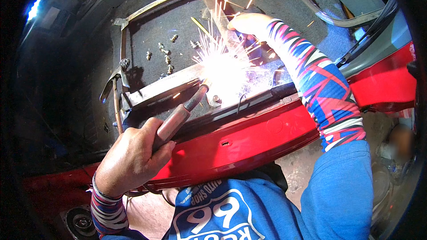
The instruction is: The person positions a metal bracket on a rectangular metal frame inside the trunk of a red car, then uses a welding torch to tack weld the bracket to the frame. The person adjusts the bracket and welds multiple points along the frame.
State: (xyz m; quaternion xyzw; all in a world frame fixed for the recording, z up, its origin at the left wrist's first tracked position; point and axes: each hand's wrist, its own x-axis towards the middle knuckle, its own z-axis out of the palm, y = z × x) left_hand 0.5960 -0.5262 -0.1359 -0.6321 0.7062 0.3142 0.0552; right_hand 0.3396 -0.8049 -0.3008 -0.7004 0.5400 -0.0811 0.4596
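My left hand (131, 158) is closed round the handle of a welding torch (174, 122). The torch's bent neck points up and right into a white glare, from which orange sparks fly out. That glare falls on the near right corner of a rectangular metal frame (162, 2) and hides the joint. Beyond the glare, my right hand (250, 25) grips the frame's right bar, its fingertips partly hidden by sparks and brightness. A hammer (116, 100) leans against the frame's near left corner.
Several small metal fasteners (165, 52) lie on the dark carpet inside the frame. A thin yellow stick (199, 25) lies near the right bar. Between my body and the frame runs a red car-body edge (249, 144) with a black seal (213, 126). A dark round speaker-like part (81, 223) sits lower left.
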